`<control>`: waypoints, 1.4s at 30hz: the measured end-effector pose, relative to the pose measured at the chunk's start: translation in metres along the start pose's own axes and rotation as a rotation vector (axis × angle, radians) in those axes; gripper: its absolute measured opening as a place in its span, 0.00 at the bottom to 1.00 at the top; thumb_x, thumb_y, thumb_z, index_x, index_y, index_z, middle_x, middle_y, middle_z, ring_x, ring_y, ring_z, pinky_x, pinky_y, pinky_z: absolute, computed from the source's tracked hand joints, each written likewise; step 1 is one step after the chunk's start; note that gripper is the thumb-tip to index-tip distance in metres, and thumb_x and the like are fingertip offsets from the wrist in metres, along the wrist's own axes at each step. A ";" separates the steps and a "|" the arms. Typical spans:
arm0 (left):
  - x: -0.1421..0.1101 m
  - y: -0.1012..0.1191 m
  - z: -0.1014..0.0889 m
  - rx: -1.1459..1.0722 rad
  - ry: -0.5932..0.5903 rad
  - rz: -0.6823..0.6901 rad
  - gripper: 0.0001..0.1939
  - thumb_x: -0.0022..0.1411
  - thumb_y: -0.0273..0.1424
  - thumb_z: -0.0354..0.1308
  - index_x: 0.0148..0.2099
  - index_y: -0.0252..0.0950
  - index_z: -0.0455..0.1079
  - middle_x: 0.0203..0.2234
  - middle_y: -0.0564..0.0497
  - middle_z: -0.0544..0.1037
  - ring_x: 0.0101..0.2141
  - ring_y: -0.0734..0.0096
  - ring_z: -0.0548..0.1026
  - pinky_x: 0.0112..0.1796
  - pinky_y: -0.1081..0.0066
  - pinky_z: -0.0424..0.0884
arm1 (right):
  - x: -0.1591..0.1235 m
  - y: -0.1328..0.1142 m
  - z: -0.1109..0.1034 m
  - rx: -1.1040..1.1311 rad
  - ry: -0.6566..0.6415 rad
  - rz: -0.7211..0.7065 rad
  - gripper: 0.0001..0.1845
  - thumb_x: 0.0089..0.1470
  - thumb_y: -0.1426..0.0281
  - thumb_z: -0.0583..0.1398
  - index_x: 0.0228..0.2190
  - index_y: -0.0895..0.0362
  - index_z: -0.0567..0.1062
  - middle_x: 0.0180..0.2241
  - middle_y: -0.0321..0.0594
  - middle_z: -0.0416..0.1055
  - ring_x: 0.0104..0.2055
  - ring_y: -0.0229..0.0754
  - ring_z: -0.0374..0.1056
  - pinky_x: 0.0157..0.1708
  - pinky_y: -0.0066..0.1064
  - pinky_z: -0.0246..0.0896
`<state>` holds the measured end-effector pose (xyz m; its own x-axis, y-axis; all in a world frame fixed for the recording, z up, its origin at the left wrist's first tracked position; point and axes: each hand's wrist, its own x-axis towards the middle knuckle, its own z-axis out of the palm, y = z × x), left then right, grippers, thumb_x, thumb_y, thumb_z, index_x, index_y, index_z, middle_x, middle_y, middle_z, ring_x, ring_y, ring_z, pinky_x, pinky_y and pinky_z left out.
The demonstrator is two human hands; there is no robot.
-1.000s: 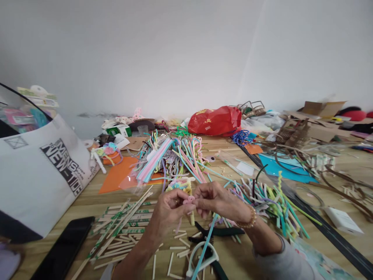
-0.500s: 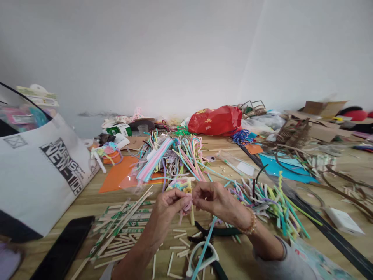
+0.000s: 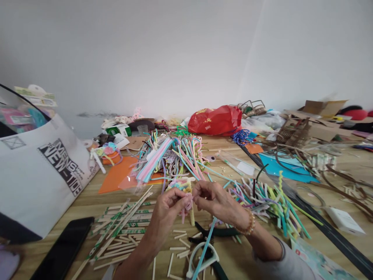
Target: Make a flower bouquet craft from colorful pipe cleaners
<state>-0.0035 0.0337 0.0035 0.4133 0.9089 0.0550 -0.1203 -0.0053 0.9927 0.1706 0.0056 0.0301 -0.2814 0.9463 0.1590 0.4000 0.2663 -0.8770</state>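
While the left hand (image 3: pixel 168 207) is pinching a pink fuzzy piece (image 3: pixel 189 202) between thumb and forefinger in the head view, the right hand (image 3: pixel 215 199) is meeting it at the right edge, its thumb and forefinger drawing narrowly together and apparently gripping that edge. Compared with one second ago, the pink loops are no longer standing above the left thumb; the piece is now sitting turned, and a pink tail (image 3: pixel 183 217) is hanging lower and more plainly below the left fingers. Both hands are otherwise occupying nearly the same position. This change is suggesting that the piece is being turned or twisted by hand, with the shaping apparently still in progress; the exact join is remaining hidden behind the fingertips.

The piece is hanging above the tabletop (image 3: pixel 84 203), in front of a yellow and pastel fuzzy item (image 3: pixel 182 183). Dark-handled pliers (image 3: pixel 227 232) are lying below the right hand, and a blue stem (image 3: pixel 205 251) is crossing over a white-handled tool (image 3: pixel 215 256). Cut wooden sticks (image 3: pixel 116 245) are lying to the left, and a pile of coloured stems (image 3: pixel 264 202) is lying to the right.
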 end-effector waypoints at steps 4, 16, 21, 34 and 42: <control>-0.001 0.005 0.004 0.055 0.031 0.042 0.10 0.54 0.33 0.63 0.26 0.33 0.69 0.19 0.54 0.72 0.21 0.74 0.69 0.21 0.76 0.64 | 0.000 -0.005 0.003 -0.081 0.035 -0.007 0.06 0.54 0.75 0.56 0.26 0.58 0.69 0.22 0.31 0.64 0.24 0.33 0.58 0.25 0.24 0.50; 0.001 0.001 0.000 0.003 -0.017 0.005 0.11 0.56 0.35 0.62 0.27 0.34 0.68 0.21 0.53 0.73 0.22 0.72 0.71 0.22 0.74 0.69 | -0.001 -0.003 0.002 -0.053 0.014 -0.030 0.07 0.57 0.75 0.55 0.27 0.58 0.68 0.23 0.31 0.65 0.25 0.33 0.59 0.26 0.24 0.52; 0.001 0.002 -0.002 0.014 -0.020 -0.016 0.11 0.55 0.36 0.63 0.27 0.33 0.68 0.20 0.53 0.73 0.23 0.71 0.72 0.23 0.73 0.71 | -0.001 -0.002 0.003 -0.024 -0.012 -0.017 0.07 0.58 0.74 0.54 0.28 0.58 0.68 0.24 0.32 0.66 0.25 0.34 0.59 0.26 0.25 0.53; 0.001 0.010 -0.003 0.008 0.051 -0.005 0.11 0.51 0.35 0.64 0.26 0.34 0.68 0.19 0.53 0.73 0.21 0.74 0.70 0.23 0.75 0.70 | 0.005 0.005 0.003 0.089 -0.011 0.043 0.21 0.63 0.57 0.50 0.27 0.58 0.68 0.23 0.35 0.67 0.25 0.35 0.64 0.27 0.25 0.59; -0.008 0.012 0.000 0.339 0.137 0.372 0.05 0.58 0.28 0.59 0.29 0.36 0.70 0.25 0.51 0.76 0.28 0.69 0.75 0.32 0.72 0.71 | 0.009 0.006 0.010 0.307 -0.132 0.120 0.31 0.58 0.45 0.50 0.22 0.59 0.69 0.18 0.35 0.68 0.19 0.34 0.66 0.23 0.24 0.62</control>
<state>-0.0085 0.0263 0.0152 0.2733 0.8659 0.4189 0.0720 -0.4527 0.8888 0.1621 0.0137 0.0217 -0.3669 0.9302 0.0041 0.1622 0.0683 -0.9844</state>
